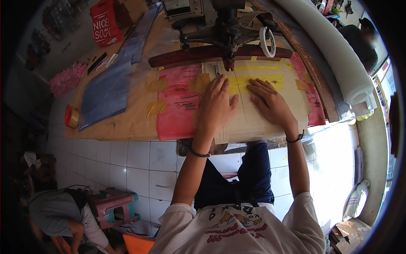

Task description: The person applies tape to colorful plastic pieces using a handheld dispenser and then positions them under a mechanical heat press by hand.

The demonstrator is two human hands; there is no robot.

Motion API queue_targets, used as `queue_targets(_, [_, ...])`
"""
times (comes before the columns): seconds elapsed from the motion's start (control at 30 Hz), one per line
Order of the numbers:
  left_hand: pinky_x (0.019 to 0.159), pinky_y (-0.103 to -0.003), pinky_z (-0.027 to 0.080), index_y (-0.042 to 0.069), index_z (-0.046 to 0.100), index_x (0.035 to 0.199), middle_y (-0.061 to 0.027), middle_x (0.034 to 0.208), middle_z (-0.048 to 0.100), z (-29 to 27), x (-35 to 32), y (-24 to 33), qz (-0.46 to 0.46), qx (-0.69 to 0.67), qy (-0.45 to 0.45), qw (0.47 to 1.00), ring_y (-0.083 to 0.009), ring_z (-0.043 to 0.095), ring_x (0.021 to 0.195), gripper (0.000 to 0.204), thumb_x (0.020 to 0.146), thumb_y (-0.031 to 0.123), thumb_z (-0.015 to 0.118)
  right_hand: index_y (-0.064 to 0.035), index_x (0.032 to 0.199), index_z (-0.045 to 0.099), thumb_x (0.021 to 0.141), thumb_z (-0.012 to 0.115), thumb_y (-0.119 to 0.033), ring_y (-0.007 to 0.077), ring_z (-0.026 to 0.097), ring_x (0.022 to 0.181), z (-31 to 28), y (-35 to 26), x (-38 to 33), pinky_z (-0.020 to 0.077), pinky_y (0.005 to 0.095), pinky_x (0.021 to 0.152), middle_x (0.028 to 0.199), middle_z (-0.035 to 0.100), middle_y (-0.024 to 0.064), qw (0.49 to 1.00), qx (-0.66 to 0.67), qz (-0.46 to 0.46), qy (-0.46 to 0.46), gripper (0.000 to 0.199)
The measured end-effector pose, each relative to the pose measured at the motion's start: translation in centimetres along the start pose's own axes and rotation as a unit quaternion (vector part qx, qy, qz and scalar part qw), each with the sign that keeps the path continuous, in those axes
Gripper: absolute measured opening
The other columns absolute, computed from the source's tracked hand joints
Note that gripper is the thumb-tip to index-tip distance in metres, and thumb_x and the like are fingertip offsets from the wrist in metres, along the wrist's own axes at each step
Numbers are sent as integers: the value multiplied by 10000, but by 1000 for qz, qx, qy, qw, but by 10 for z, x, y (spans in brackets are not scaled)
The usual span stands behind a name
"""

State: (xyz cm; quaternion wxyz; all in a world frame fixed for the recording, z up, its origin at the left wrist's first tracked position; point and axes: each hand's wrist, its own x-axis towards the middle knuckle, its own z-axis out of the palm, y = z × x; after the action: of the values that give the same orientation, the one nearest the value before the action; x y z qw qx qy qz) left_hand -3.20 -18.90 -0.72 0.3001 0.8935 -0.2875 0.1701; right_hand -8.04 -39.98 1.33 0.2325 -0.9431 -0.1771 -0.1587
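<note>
My left hand (pixel 216 103) lies flat, fingers spread, on a clear plastic sheet (pixel 253 122) over a pale board on the workbench. Just to its right, my right hand (pixel 270 101) presses flat on the same sheet. Neither hand grips anything. Directly beyond my fingertips sits the dark red bar (pixel 190 55) of a press machine, with its black metal head (pixel 228 29) above. Yellow tape strips (pixel 258 67) cross the board near the bar. Red plastic sheet (pixel 177 106) lies under and left of my left hand.
A stack of bluish clear bags (pixel 105 89) and an orange tape roll (pixel 71 116) lie on the bench's left. A white tape ring (pixel 267 41) hangs on the machine. A white foam roll (pixel 334 51) runs along the right. A person crouches lower left near a pink stool (pixel 114 207).
</note>
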Motion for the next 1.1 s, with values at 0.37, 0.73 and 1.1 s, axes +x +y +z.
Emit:
queue_targets(0.37, [1176, -400, 326, -123, 515, 1344, -240, 1464, 478, -3, 2, 2, 0, -1, -5, 1000, -343, 415, 1397, 539, 936, 220, 591, -31, 1283, 634, 975, 584, -216, 351, 479, 1356, 3, 3, -1, 318, 467, 1181, 1399, 572, 177, 1000, -8, -11, 22, 363])
queue_targets(0.73, [1174, -396, 330, -118, 509, 1354, -227, 1468, 480, -5, 0, 2, -8, 15, -11, 1000, -337, 419, 1397, 533, 940, 209, 582, -35, 1307, 623, 989, 582, -215, 340, 442, 1394, 2, -1, -1, 293, 460, 1194, 1431, 548, 172, 1000, -4, -3, 6, 368])
queue_targets(1.1, [1157, -481, 324, -29, 504, 1404, -196, 1460, 506, -44, -50, 3, -45, 17, 25, 999, -370, 466, 1351, 690, 877, 362, 718, -28, 1095, 694, 930, 632, -172, 327, 625, 1149, -4, -19, -24, 458, 468, 1018, 1185, 700, 133, 992, 12, 17, 123, 228])
